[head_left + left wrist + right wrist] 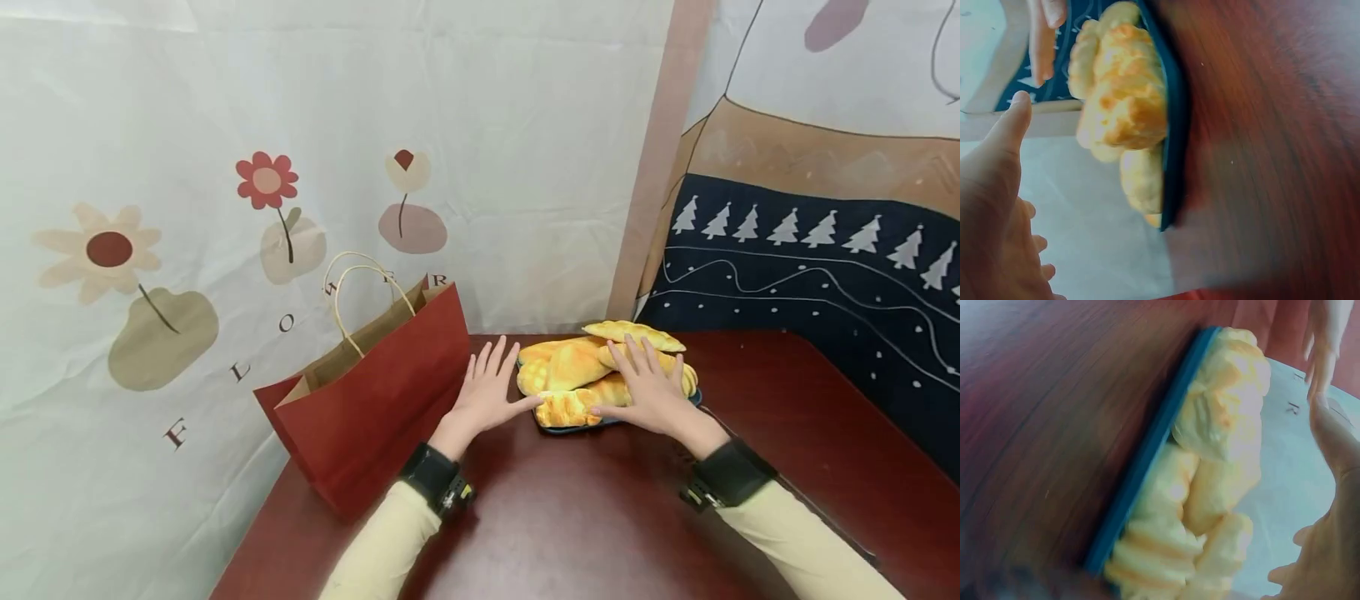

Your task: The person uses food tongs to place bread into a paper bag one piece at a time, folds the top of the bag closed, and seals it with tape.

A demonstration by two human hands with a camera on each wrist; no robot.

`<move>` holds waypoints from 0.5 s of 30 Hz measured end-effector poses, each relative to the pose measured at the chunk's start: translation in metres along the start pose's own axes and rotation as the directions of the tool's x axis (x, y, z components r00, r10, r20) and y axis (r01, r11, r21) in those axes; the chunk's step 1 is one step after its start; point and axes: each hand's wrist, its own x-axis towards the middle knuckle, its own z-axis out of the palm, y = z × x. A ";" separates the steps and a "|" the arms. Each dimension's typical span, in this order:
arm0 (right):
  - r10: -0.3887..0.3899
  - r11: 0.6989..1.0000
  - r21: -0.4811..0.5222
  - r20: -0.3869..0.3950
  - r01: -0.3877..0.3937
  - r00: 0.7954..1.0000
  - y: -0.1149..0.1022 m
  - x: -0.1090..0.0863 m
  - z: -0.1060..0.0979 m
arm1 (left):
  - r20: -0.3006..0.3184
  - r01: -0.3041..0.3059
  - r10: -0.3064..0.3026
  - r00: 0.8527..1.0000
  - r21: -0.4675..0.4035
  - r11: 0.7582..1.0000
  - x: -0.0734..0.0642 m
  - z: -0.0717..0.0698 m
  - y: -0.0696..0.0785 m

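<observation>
Several golden bread rolls and loaves (562, 365) are piled on a dark blue tray (573, 430) at the back of the table. My left hand (486, 393) is held with fingers spread at the tray's left side. Opposite it, my right hand (654, 398) spreads its fingers over the right part of the pile, hiding some of the bread. Neither hand grips anything. In the left wrist view, the left hand (997, 187) is apart from the bread (1125, 87). From the right wrist, a gap shows between the right hand (1329, 506) and the bread (1222, 425).
A red paper bag (382, 400) with twisted cord handles stands upright on the left, its top open. The dark red wooden table (570, 517) meets a flower-print cloth (525, 167) behind. A dark cord (825, 517) runs along the right, partly behind the right forearm.
</observation>
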 end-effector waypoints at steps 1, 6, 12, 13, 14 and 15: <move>0.005 1.000 0.008 0.004 -0.005 1.000 0.003 -0.006 -0.003 | -0.015 -0.010 0.010 1.000 -0.005 1.000 -0.007 -0.004 -0.001; 0.061 0.996 0.066 0.061 -0.065 0.996 0.022 -0.039 -0.023 | -0.081 -0.049 0.043 0.996 -0.070 0.996 -0.045 -0.029 -0.005; 0.160 0.981 0.077 0.213 -0.180 0.964 0.049 -0.080 -0.028 | -0.262 -0.120 0.077 0.962 -0.153 0.981 -0.098 -0.078 -0.009; 0.178 0.977 0.068 0.241 -0.200 0.954 0.054 -0.086 -0.028 | -0.329 -0.151 0.096 0.940 -0.148 0.977 -0.106 -0.089 -0.010; 0.200 0.972 0.060 0.277 -0.225 0.940 0.058 -0.091 -0.028 | -0.399 -0.182 0.113 0.910 -0.139 0.974 -0.114 -0.100 -0.012; 0.218 0.969 0.042 0.311 -0.243 0.925 0.064 -0.096 -0.028 | -0.483 -0.221 0.135 0.865 -0.124 0.967 -0.122 -0.110 -0.015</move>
